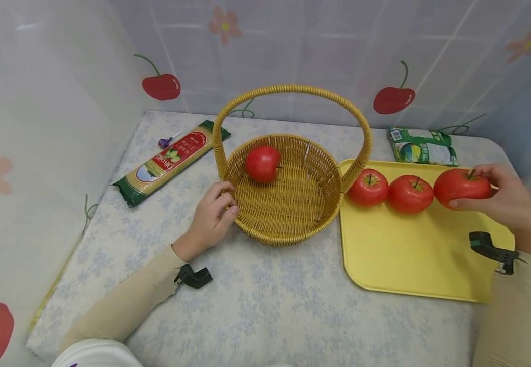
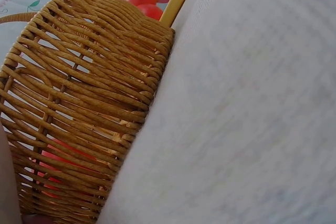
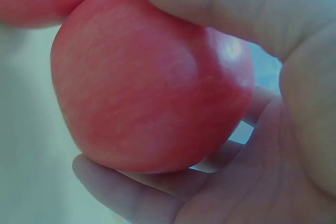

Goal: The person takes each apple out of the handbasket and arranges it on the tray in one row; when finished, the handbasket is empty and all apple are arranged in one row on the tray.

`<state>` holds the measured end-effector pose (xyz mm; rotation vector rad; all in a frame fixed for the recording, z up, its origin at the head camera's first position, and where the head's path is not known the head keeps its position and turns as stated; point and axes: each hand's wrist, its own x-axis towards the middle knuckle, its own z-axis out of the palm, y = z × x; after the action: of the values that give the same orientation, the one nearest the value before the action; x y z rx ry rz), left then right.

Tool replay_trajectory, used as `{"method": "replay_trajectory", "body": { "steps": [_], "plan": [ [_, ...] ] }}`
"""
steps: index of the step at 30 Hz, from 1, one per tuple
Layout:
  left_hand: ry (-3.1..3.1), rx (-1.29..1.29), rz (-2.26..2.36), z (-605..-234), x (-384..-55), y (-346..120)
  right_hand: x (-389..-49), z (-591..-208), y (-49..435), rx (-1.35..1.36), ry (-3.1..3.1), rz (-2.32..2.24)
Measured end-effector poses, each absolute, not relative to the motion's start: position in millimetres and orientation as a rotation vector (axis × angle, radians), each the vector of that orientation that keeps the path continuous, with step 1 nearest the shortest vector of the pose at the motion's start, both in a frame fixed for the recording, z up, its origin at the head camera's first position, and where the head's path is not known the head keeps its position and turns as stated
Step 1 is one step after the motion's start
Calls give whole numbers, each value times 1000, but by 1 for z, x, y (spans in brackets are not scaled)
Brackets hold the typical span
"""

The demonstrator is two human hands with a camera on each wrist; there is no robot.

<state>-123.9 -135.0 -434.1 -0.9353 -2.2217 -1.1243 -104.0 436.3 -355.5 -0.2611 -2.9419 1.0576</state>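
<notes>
Right hand [image 1: 509, 196] curls round a glossy, stalked red apple [image 1: 457, 188]; left hand [image 1: 211, 216] grips the wicker basket [image 1: 284, 238]; green-ended packet [image 1: 166, 165] reads "Olivoilà"!

We are seeing a rough wicker basket [image 1: 279, 209] at centre, glossy apples [image 1: 409, 196] and a smooth, plastic-looking tray [image 1: 412, 255] at right.

From high on the near side, the head camera looks forward and down, sharing the round golden wicker basket [image 1: 274, 237] with the left-wrist camera, which faces right from close beside it, and the round glossy red apple [image 3: 149, 85] at the far right with the right-wrist camera, very near it.
</notes>
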Motion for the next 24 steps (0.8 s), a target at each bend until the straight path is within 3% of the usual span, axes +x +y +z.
{"method": "replay_trajectory", "body": {
  "steps": [24],
  "plan": [
    [-2229, -936, -1117, -434, -123, -135, -112, -372, 445, -306, -3161, 1043]
  ]
}}
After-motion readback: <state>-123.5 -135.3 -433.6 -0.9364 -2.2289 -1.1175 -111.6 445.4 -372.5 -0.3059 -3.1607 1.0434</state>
